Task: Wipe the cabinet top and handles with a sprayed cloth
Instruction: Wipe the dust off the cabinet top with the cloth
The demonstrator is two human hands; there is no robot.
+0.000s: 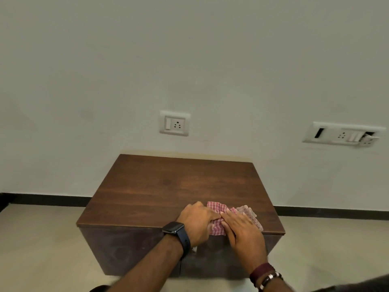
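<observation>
Against a pale wall (189,60) with two sockets (174,123), one cabinet (168,186) bears one checked cloth (216,209) at its front edge, left hand (197,222) gripping it, right hand (244,232) pressed flat on it.

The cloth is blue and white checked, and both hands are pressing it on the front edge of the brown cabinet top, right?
Not quite. The cloth is red and white checked, not blue. The rest holds: in the head view the left hand and the right hand both press it down at the front edge of the brown cabinet top.
</observation>
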